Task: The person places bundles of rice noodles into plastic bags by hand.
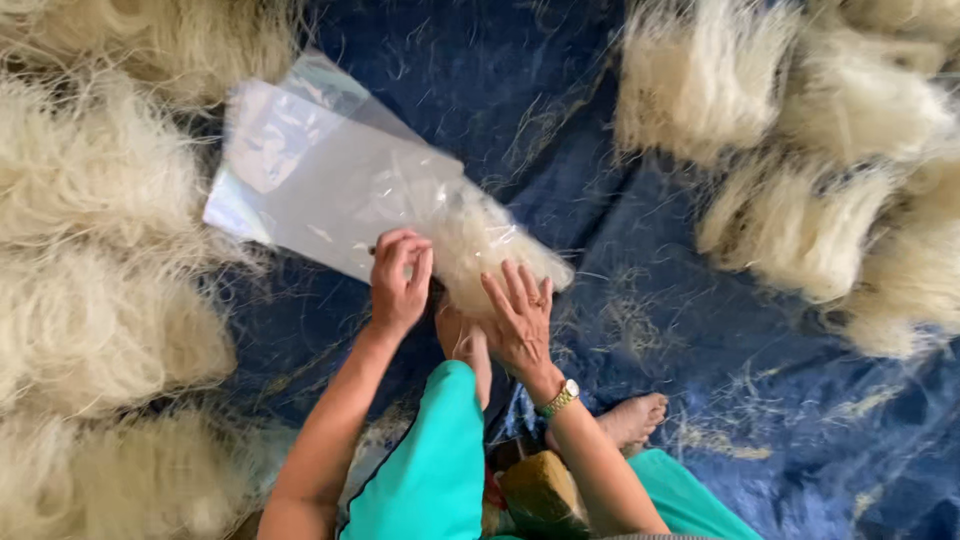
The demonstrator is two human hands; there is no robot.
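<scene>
One blue tarp (640, 330) covers the floor. Pale fibre heaps (90, 330) lie on both sides; their edges merge, so an exact count cannot be given. One clear plastic bag (320, 170) lies mid-tarp, one fibre bundle (480, 245) inside its near end. Left hand (398, 282): fingers curled, pinching the bag edge. Right hand (518, 318): fingers spread, flat against the bundle. One wristwatch (560, 398) on the right wrist.

Blue tarp (640, 330) w/ loose strands. Pale fibre bundles, left (90, 260) & top right (830, 170). Teal trousers (430, 470), bare foot (632, 420), gold watch (560, 398).
</scene>
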